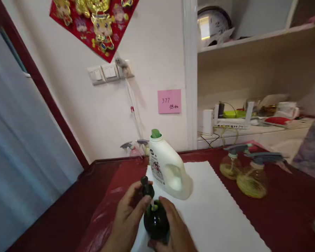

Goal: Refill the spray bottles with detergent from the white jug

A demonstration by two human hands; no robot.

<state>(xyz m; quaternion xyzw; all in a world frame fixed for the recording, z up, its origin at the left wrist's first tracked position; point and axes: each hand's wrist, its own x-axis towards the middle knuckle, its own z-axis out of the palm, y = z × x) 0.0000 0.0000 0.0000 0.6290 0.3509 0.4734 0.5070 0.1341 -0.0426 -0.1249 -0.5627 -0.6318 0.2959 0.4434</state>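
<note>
My left hand [127, 210] pinches a black pump head [147, 188], lifted a little above the mouth of a dark round bottle [155, 221]; a thin tube runs from the pump down into the neck. My right hand [174, 227] wraps round the bottle's right side and holds it upright on a white mat [215, 213]. Just behind the bottle stands a white detergent jug [169, 168] with a green cap and a moulded handle.
The mat lies on a dark red table [68, 217]. Two amber spray bottles [252, 175] stand at the right, and two more sprayers [133, 147] by the wall. Shelves with clutter and a white router [233, 119] are behind; a pink note [169, 101] is on the wall.
</note>
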